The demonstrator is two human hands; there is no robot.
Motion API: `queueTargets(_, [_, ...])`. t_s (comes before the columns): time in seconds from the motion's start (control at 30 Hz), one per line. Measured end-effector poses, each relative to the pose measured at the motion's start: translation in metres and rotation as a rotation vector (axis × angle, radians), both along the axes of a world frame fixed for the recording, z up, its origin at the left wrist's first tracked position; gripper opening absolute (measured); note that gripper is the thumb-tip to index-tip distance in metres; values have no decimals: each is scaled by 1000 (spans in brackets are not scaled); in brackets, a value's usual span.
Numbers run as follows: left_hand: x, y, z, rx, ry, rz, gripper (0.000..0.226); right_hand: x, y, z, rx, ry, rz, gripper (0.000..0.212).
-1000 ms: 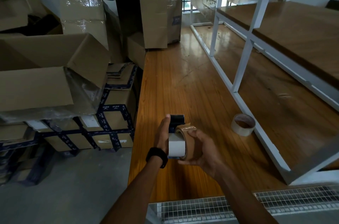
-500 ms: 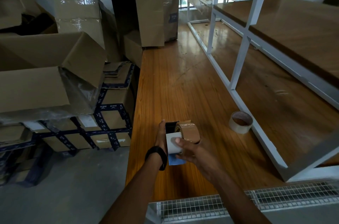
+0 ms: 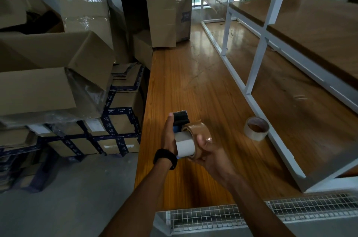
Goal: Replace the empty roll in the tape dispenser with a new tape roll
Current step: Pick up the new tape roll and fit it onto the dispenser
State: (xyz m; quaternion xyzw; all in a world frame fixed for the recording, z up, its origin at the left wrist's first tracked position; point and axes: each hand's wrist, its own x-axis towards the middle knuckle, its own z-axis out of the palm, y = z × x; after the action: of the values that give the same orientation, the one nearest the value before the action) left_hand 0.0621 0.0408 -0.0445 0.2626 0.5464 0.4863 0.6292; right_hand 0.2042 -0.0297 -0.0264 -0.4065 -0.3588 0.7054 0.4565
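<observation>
My left hand (image 3: 169, 136) grips the tape dispenser (image 3: 181, 118), a blue and black tool with a grey-white hub (image 3: 185, 146), held above the wooden table. My right hand (image 3: 210, 154) holds a brown tape roll (image 3: 199, 134) against the hub's right side, thumb over the roll's outer face. Whether the roll sits fully on the hub is hidden by my fingers. An empty whitish tape core (image 3: 256, 128) lies flat on the table to the right, near the white rack's foot.
A long wooden table (image 3: 193, 85) runs away from me. White metal shelving (image 3: 257, 52) with wooden boards stands on its right side. Stacked cardboard boxes (image 3: 58, 73) fill the left. A wire mesh panel (image 3: 251, 215) lies at the near edge.
The dispenser has tilted back up, its black head showing above my left thumb. My right hand has shifted from the hub's front to the brown roll's side.
</observation>
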Motion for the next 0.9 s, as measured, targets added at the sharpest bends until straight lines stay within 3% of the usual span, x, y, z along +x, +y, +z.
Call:
queueTargets(0.1, [2, -1, 5, 114, 19, 6, 107, 1, 1, 3, -33, 56, -33, 53])
queueTargets(0.27, [1, 0, 7, 345, 313, 101, 66, 5, 0, 2, -46, 98, -27, 50])
queueTargets(0.47, [6, -6, 22, 434, 388, 131, 66, 7, 4, 3, -1, 112, -41, 55])
queueTargets(0.67, [10, -7, 21, 414, 312, 58, 60, -7, 1, -2, 71, 42, 16, 56])
queueTargets(0.77, [10, -7, 17, 379, 236, 10, 72, -13, -1, -7, 119, 1, -28, 63])
queueTargets(0.9, [10, -7, 10, 319, 210, -24, 83, -15, -3, -10, 129, -47, -51, 51])
